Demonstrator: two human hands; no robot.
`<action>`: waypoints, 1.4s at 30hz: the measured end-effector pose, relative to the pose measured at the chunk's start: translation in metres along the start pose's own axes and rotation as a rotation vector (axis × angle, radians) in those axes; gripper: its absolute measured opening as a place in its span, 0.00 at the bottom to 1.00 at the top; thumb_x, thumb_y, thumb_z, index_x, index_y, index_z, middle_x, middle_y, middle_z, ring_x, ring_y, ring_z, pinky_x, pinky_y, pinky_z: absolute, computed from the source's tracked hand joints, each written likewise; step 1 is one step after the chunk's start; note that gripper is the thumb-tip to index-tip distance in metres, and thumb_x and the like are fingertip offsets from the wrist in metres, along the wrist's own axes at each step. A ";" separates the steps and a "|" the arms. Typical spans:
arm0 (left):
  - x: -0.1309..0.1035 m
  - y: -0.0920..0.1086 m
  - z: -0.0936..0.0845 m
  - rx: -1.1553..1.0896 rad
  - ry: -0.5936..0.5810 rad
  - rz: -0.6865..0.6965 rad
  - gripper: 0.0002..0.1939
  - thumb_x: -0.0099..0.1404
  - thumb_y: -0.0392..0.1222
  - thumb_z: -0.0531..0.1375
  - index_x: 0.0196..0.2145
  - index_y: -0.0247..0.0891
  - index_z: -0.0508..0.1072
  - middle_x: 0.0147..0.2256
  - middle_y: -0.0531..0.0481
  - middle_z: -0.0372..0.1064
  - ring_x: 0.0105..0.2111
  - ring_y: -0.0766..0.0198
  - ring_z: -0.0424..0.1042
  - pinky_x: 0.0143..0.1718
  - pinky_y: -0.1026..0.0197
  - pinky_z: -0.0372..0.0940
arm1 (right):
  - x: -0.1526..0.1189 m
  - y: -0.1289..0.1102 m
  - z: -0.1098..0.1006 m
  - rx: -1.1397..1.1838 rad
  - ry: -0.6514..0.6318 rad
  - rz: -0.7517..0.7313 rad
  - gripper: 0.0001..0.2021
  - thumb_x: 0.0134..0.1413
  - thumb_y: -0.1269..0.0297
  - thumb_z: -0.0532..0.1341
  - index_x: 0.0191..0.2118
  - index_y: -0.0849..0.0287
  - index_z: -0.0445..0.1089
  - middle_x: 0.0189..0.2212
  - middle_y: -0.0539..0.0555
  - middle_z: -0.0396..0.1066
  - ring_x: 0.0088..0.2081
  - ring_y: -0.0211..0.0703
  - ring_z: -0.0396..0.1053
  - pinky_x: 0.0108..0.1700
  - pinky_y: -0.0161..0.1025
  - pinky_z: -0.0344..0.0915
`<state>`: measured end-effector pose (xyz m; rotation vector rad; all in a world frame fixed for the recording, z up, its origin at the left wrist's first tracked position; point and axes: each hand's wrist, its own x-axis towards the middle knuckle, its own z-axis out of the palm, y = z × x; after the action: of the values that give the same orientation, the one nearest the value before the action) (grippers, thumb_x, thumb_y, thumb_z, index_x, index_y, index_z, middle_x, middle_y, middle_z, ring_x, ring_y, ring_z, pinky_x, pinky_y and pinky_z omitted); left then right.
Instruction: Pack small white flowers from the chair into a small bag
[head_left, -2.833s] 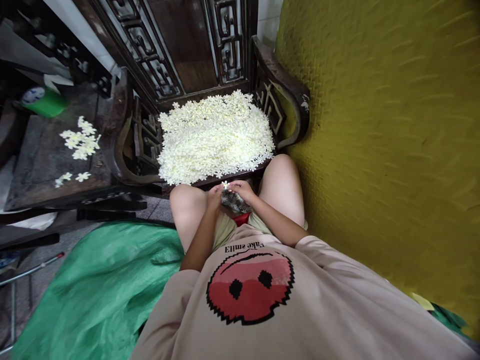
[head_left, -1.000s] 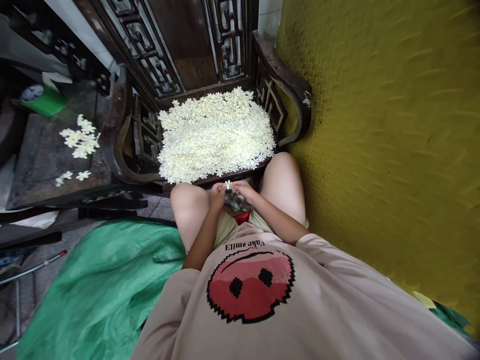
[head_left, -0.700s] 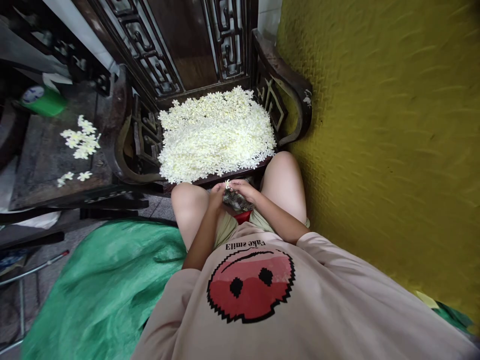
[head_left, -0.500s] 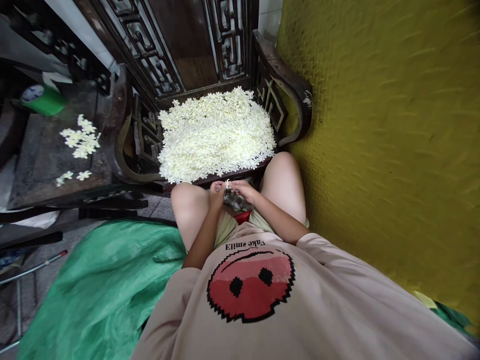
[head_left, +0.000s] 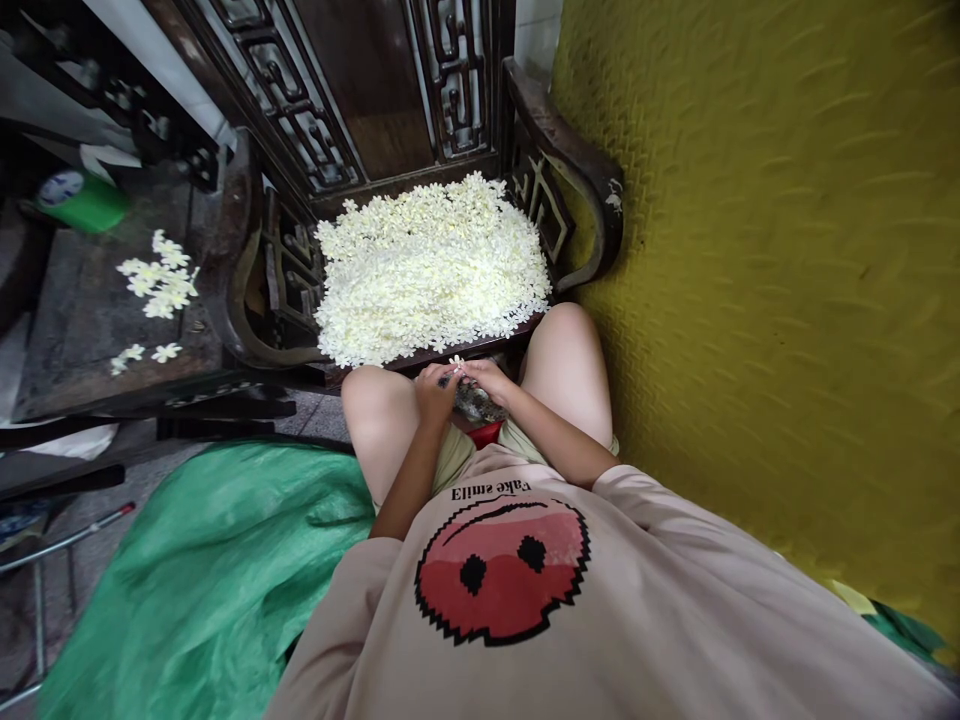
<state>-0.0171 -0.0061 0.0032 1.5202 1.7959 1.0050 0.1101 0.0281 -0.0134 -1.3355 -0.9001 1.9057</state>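
Just in front of the seat edge, between the knees, both hands come together at a small white flower. My right hand pinches it at the fingertips. My left hand closes in from the other side, its fingertips at the same flower; part of its grip is too small to make out. Beyond the hands, a thick heap of white flowers covers the seat of a dark carved wooden chair. Below the hands is a dark, mottled surface I cannot identify.
On the dark wooden surface at left lie a cluster of white flowers, a few loose ones and a green tape roll. Green plastic sheeting spreads at lower left. A yellow textured wall stands close on the right.
My left hand has shifted slightly, its fingers now reaching more toward my right hand. The flower between the hands has turned a little. The heap looks unchanged.
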 end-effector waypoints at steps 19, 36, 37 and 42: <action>0.001 -0.010 0.000 0.109 0.126 -0.001 0.06 0.58 0.40 0.57 0.26 0.40 0.74 0.31 0.47 0.66 0.33 0.60 0.64 0.39 0.57 0.56 | -0.004 -0.002 0.001 -0.087 -0.031 0.025 0.17 0.39 0.52 0.67 0.30 0.61 0.76 0.27 0.51 0.73 0.25 0.32 0.60 0.27 0.32 0.50; 0.008 -0.010 0.001 -0.712 -0.132 -0.485 0.22 0.41 0.55 0.68 0.29 0.34 0.76 0.25 0.48 0.71 0.30 0.63 0.68 0.34 0.60 0.62 | -0.003 -0.001 0.000 -0.040 0.055 -0.171 0.14 0.37 0.55 0.66 0.25 0.62 0.73 0.20 0.49 0.68 0.25 0.34 0.60 0.33 0.34 0.57; 0.008 -0.009 0.000 -0.723 -0.137 -0.487 0.23 0.40 0.55 0.68 0.29 0.34 0.76 0.26 0.48 0.72 0.29 0.63 0.68 0.34 0.60 0.62 | -0.003 -0.001 0.000 -0.044 0.057 -0.172 0.14 0.37 0.55 0.66 0.25 0.62 0.74 0.20 0.49 0.68 0.25 0.34 0.60 0.33 0.34 0.57; 0.008 -0.005 -0.002 -0.736 -0.123 -0.509 0.21 0.37 0.53 0.70 0.26 0.34 0.77 0.26 0.49 0.72 0.29 0.65 0.68 0.36 0.61 0.61 | -0.002 0.001 0.000 -0.034 0.058 -0.201 0.14 0.35 0.55 0.67 0.25 0.63 0.74 0.21 0.49 0.69 0.26 0.35 0.61 0.34 0.35 0.58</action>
<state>-0.0233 0.0014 0.0010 0.6202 1.3813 1.0994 0.1109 0.0264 -0.0129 -1.2629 -1.0012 1.6972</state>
